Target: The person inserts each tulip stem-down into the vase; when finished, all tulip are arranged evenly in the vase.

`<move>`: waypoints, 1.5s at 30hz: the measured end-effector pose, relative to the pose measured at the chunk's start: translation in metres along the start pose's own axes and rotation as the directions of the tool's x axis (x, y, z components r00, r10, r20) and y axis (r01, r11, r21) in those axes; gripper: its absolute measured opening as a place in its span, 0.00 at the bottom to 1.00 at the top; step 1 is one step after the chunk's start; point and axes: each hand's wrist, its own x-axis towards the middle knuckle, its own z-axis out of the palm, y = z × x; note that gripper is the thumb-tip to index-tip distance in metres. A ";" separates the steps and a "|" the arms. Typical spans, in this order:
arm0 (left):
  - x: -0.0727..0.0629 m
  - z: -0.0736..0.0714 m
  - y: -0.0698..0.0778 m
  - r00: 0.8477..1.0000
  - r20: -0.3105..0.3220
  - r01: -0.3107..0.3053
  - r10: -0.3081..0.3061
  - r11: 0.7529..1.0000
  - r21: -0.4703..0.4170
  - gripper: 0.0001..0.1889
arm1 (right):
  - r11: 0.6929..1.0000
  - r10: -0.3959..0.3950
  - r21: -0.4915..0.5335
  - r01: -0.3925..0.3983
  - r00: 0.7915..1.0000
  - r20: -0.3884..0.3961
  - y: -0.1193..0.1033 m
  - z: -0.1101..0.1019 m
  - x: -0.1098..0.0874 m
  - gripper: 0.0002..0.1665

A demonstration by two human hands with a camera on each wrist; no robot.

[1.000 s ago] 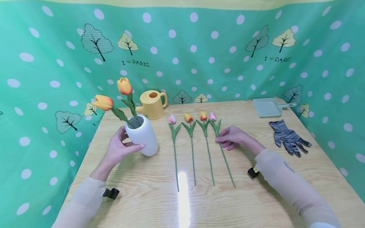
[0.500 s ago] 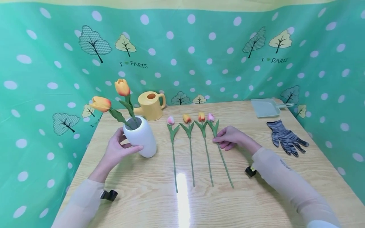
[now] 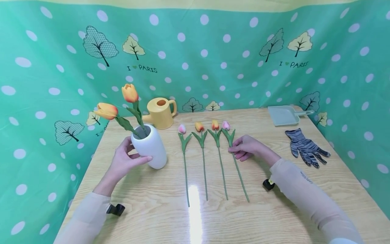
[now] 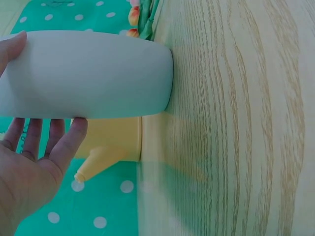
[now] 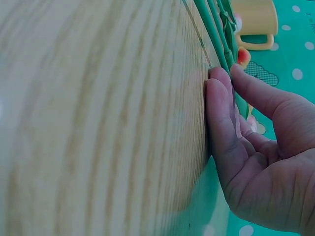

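Note:
My left hand [image 3: 126, 159] grips a white vase [image 3: 152, 149], thumb on the near side and fingers round the left. Two orange tulips [image 3: 130, 93] lean out of the vase mouth. In the left wrist view the vase [image 4: 98, 73] lies between thumb and fingers, its base at the tabletop. My right hand [image 3: 246, 147] pinches the stem of the rightmost pink tulip [image 3: 228, 135] just below its leaves; the right wrist view has the thumb and fingertips meeting at the green stem [image 5: 216, 39]. Left of it lie two orange tulips [image 3: 215, 125] and another pink tulip [image 3: 182, 129], side by side.
A yellow watering can [image 3: 160, 113] stands behind the vase. At the back right lie a pale green dustpan [image 3: 283, 115] and a grey striped glove [image 3: 304, 147]. A green dotted cloth [image 3: 189, 44] hangs behind the wooden table [image 3: 158, 210].
The head view has shifted slightly. Both hands keep their holds, the left on the vase and the right on the pink tulip, with hardly any movement.

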 end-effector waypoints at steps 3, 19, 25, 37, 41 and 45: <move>0.000 0.000 0.000 1.000 -0.004 -0.003 0.004 1.000 0.012 0.42 | 1.000 0.000 0.018 0.000 1.000 0.003 -0.001 0.000 -0.002 0.28; 0.001 0.001 0.001 1.000 -0.002 0.005 -0.005 1.000 -0.018 0.41 | 0.985 -0.064 0.167 0.049 0.994 0.084 0.002 -0.012 -0.012 0.32; 0.000 0.000 0.001 1.000 -0.005 0.002 -0.002 1.000 -0.003 0.42 | 0.978 -0.094 0.194 0.075 0.991 0.091 -0.005 -0.017 -0.023 0.36; 0.000 0.000 0.001 1.000 -0.006 0.005 -0.005 1.000 0.000 0.42 | 0.972 -0.138 0.203 0.115 0.985 0.108 -0.013 -0.015 -0.037 0.38; -0.001 0.000 0.001 1.000 -0.008 0.009 -0.009 1.000 0.005 0.42 | 0.970 -0.147 0.210 0.123 0.983 0.107 -0.015 -0.013 -0.040 0.39; 0.000 0.000 0.001 1.000 -0.005 0.009 -0.009 1.000 0.009 0.42 | 0.964 -0.160 0.230 0.132 0.982 0.105 -0.016 -0.012 -0.043 0.39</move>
